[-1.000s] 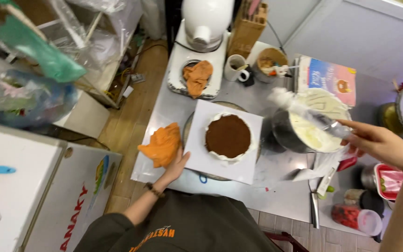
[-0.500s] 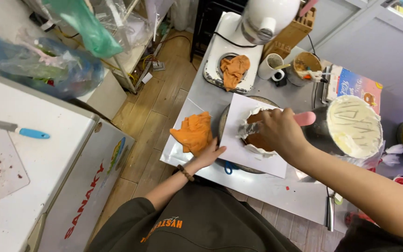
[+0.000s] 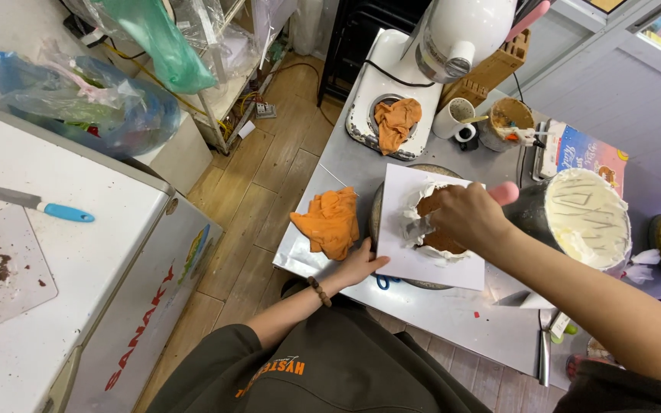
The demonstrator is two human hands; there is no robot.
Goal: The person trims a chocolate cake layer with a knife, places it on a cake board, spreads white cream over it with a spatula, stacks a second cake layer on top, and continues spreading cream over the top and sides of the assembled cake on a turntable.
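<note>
Round brown cake (image 3: 439,228) sits on white board (image 3: 430,229) at the tabletop (image 3: 453,329) near edge. Right hand (image 3: 464,218), fingers closed around pink-handled spatula (image 3: 503,193), keeps it against the cream. Left hand (image 3: 361,264) laid open, steadying the board's corner. Orange cloth (image 3: 329,222) just beside; cream bowl (image 3: 583,218) crowds right.

Clearance, as I see it: bare steel table (image 3: 453,325) near my body, open for passage. Left blocked by orange cloth (image 3: 329,222); right by cream bowl (image 3: 584,217); far side crowded by stand mixer (image 3: 460,38), mug (image 3: 453,118), paper cup (image 3: 508,121).
</note>
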